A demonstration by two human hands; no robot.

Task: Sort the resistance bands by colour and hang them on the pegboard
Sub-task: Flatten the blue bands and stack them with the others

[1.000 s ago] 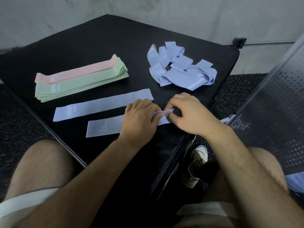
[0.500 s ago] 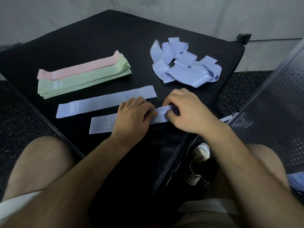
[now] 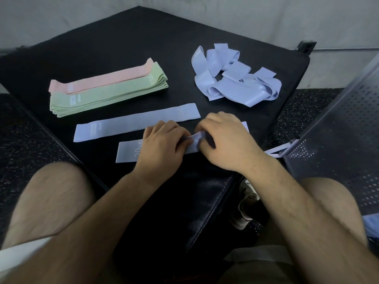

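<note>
Where the near lilac band bunches mid-length, the left hand and right hand pinch it, close together.

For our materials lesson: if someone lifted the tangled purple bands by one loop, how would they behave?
Probably floppy: the tangled purple bands lie in soft curls. Likely light, being thin strips. Loops interlace, so several may lift together.

Black padded tabletop, one corner toward viewer. Grey wall behind. Dark speckled floor alongside. Pale sneaker below tabletop edge.
</note>
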